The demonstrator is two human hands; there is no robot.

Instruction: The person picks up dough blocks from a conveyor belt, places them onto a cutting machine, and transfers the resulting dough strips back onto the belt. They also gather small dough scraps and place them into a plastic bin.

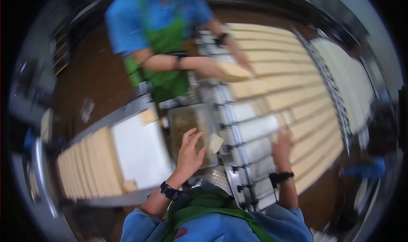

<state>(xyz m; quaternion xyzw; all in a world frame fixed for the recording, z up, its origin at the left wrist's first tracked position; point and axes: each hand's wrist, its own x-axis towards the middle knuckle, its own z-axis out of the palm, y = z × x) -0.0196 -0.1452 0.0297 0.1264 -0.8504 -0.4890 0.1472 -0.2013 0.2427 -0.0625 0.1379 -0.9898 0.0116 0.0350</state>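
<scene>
At the far left, a row of pale yellow, flat rectangular slabs (87,165) is seen packed face to face on a metal-edged conveyor (140,195). Beside the row, a smooth white surface (138,150) is exposed, with a small pale yellow block (148,116) set at its upper edge and a small yellowish chunk (130,185) at its lower end, by the slabs.

Further right, a grey rectangular tub (171,133) with brownish contents is partly covered by the left hand (190,153), which is held over it. That hand is released, its fingers spread and slightly curved. A small, pale, flat piece (216,143) is seen just beside it, near the tub's right-hand rim; whether it is being touched cannot be told.

Above the tub, a pale yellow block (233,72) is held by a co-worker in a blue shirt and green apron (168,38), over the near ends of long pale yellow strips (297,99). These are laid in parallel rows on a white surface with metal edging (238,136). The right hand (283,147) is placed at the strips' ends, lower down. It is blurred, and whether anything is grasped by it cannot be told.

At the far right, a broad off-white surface (342,80) is seen beyond a dark, ridged metal edge (325,78).
</scene>
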